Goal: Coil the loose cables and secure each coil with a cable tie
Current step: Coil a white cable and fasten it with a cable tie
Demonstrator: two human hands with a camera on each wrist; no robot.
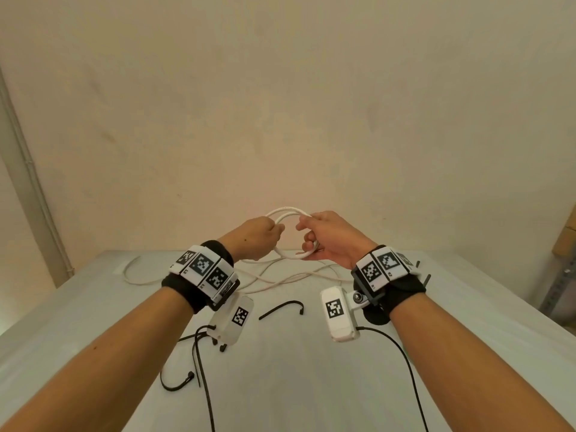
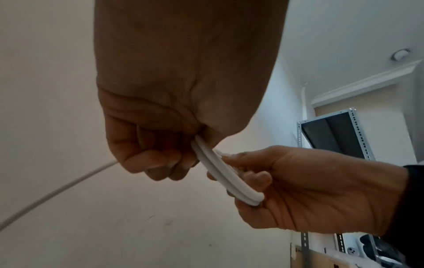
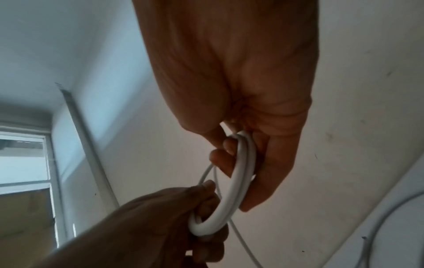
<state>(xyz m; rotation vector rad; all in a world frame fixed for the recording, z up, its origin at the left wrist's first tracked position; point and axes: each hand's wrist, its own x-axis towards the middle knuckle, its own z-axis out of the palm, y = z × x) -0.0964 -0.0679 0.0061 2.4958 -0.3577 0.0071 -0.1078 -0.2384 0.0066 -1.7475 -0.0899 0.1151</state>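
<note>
I hold a small coil of white cable (image 1: 288,215) up above the table, a hand on each side. My left hand (image 1: 274,230) grips the coil's left side in a fist; in the left wrist view the left hand (image 2: 160,159) is curled round two strands of the coil (image 2: 220,172). My right hand (image 1: 307,236) pinches the right side, its fingers hooked through the loop; the right wrist view shows the right hand (image 3: 238,154) on the coil (image 3: 231,190). The cable's loose tail (image 1: 271,277) trails down and sprawls over the white table (image 1: 296,385). Black cable ties (image 1: 282,308) lie below my hands.
More black ties (image 1: 179,383) lie at the front left of the table. Thin black leads (image 1: 402,353) hang from the wrist cameras. A plain wall stands just behind the table, with a white conduit (image 1: 31,188) at left and a metal rack (image 1: 558,285) at right.
</note>
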